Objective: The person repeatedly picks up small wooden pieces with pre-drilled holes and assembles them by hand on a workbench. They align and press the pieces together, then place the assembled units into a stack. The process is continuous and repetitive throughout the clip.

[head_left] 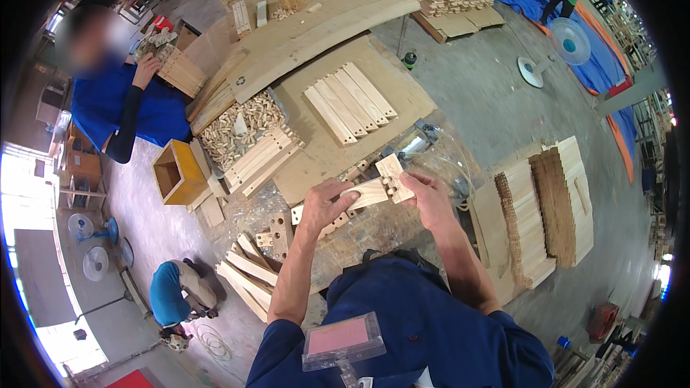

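My left hand [325, 203] grips a pale wooden slat [368, 191] near its middle. My right hand [424, 194] holds a second short wooden piece [393, 171] with dowel pegs, pressed against the end of the slat at a right angle. Both pieces are held just above the worktable [316, 165]. Behind them lie several flat slats in a row [350, 103] on a board. More drilled wooden pieces [277, 233] lie under my left forearm.
A bin of small wooden dowels [241, 126] and a yellow open box [176, 172] stand to the left. Stacks of slats [553, 208] stand on the right. A person in blue [118, 104] works at the far left; another crouches on the floor [176, 294].
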Demonstrator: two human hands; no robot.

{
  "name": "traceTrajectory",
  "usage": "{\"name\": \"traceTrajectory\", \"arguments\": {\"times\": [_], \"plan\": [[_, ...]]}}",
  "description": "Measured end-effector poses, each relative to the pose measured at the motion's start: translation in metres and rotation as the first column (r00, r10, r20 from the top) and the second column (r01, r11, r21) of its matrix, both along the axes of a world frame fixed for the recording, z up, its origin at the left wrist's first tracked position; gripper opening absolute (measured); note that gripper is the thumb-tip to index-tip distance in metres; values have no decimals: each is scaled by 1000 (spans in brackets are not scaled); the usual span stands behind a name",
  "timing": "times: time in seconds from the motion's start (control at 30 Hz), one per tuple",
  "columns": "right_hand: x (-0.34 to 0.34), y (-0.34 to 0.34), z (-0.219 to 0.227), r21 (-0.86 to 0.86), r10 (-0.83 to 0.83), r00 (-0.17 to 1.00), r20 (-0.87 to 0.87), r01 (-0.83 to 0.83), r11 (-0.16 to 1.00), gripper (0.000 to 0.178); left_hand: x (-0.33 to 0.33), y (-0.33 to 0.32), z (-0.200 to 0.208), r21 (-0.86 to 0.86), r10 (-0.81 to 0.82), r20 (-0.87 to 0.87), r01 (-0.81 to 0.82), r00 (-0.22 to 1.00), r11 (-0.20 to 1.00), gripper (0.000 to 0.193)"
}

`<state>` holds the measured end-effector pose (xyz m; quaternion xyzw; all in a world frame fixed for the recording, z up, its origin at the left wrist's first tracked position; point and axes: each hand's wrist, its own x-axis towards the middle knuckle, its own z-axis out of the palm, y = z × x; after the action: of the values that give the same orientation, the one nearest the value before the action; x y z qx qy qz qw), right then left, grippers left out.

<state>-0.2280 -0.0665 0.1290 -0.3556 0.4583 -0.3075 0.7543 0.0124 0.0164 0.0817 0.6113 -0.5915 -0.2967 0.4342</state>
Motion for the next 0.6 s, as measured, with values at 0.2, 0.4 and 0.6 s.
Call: {"name": "traceTrajectory", "arguments": {"times": [0.2, 0.4, 0.6], "plan": [[14, -5, 17, -44, 56, 998, 32, -54, 998, 34, 10, 4, 4, -42, 33, -36, -34, 999, 999, 37], [20, -8, 37, -175, 138, 987, -88, -151, 973, 31, 13, 7, 9, -95, 58, -55, -63, 997, 994, 40], [21, -8, 42, -267, 152, 986, -62, -163, 950, 32, 8, 4, 10, -149, 62, -83, -74, 995, 986, 42]]}}
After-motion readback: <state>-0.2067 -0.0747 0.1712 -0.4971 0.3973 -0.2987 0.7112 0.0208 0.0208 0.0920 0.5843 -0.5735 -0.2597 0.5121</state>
